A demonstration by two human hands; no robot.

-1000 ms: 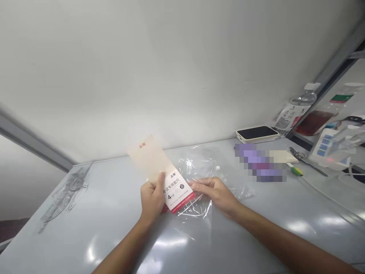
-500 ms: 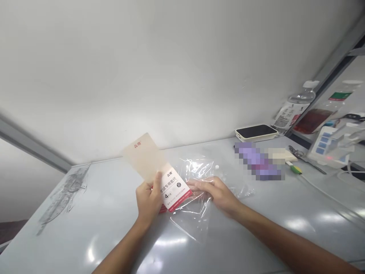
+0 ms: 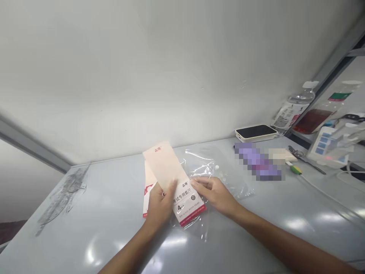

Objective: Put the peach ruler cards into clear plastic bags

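My left hand (image 3: 160, 207) grips a stack of cards low on the table. A pale peach sheet (image 3: 162, 165) rises from that grip, laid over a white and red printed card (image 3: 188, 203) with Chinese text and a large 4. Another white card with red marks (image 3: 148, 192) shows behind my left hand. My right hand (image 3: 213, 194) pinches a clear plastic bag (image 3: 222, 171) beside the printed card's edge. The bag lies crumpled under and around the cards.
A phone in a cream case (image 3: 256, 132) and a plastic bottle (image 3: 292, 112) stand at the far right, near a pixelated purple patch (image 3: 258, 161), scissors (image 3: 299, 156) and a power strip (image 3: 322, 146). A grey sketch (image 3: 62, 198) marks the table's left part.
The cards have shifted right and down, and the peach sheet has swung upright. A second red-marked card now shows behind my left hand. The bag sits lower.
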